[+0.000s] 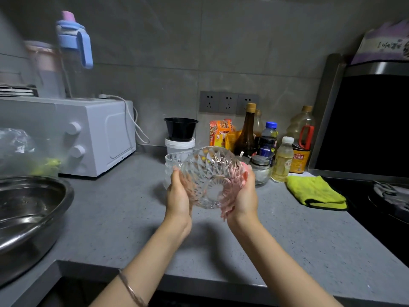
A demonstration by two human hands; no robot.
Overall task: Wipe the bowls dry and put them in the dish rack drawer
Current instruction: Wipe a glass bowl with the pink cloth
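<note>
Cut-glass bowl [212, 178], clear, round and sharply faceted, is held tilted above the grey speckled table [124, 207], cupped between left hand [178, 197] and right hand [244, 196], fingers curled round its sides; a second glass bowl [173, 159] seemingly stands just beyond

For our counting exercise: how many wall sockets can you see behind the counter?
3, in one row on the wall: left socket, middle socket, and right socket, its lower edge behind the brown bottle. Others could be hidden behind the clutter.
</note>
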